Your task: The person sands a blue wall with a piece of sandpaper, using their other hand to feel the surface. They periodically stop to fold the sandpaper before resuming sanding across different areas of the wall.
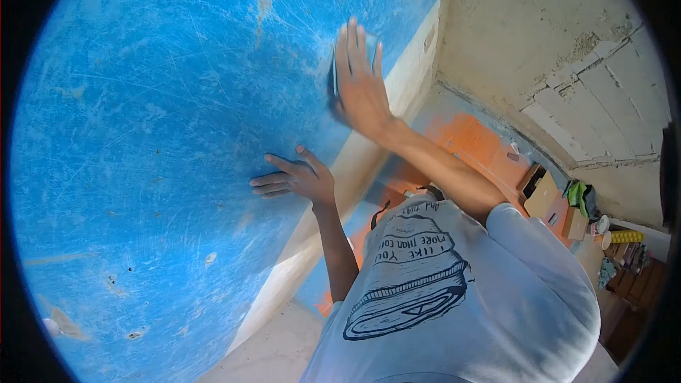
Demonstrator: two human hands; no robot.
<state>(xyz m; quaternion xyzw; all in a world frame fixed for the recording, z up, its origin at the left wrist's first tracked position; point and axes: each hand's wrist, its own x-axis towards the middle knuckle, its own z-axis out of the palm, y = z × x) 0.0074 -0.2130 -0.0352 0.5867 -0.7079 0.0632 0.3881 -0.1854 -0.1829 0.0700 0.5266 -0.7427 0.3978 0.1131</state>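
Observation:
My right hand [362,89] is pressed palm-down on the blue wall [177,99], fingers straight and close together. Under it sits a thin flat piece that looks like sandpaper [372,45]; most of it is hidden, with one pale edge and corner showing beside the fingertips. Lower down and to the left, my left hand [303,179] lies against the same wall with its fingers apart and nothing in them. Scratches and pale scuffs cover the blue paint around both hands.
A pale unpainted band [340,177] runs along the wall's lower edge. Orange paint [472,143] marks the floor. An open cardboard box [542,195], a green cloth [578,197] and assorted items stand at the right. A bare plastered wall [518,21] rises behind.

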